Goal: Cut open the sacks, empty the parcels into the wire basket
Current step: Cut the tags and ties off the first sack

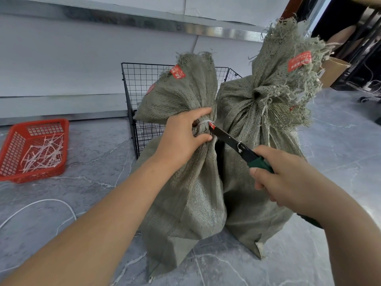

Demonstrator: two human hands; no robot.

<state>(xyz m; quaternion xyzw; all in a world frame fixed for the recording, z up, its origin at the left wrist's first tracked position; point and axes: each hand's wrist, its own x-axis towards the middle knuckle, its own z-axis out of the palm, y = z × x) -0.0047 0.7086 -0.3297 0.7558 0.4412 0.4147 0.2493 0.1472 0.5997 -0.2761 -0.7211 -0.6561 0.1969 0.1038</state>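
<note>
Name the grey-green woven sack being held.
The left grey-green woven sack: left hand grips its neck, green-handled cutter at its tie; the right sack stands free.

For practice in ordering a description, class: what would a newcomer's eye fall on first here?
Two grey-green sacks stand mid-frame: the left hand grips the tied neck of the nearer sack, the second sack beside it on the right. The right hand holds a green-handled cutting tool, its tip at the white tie on that neck. A red basket of white strips lies left; a black wire basket stands behind.
</note>
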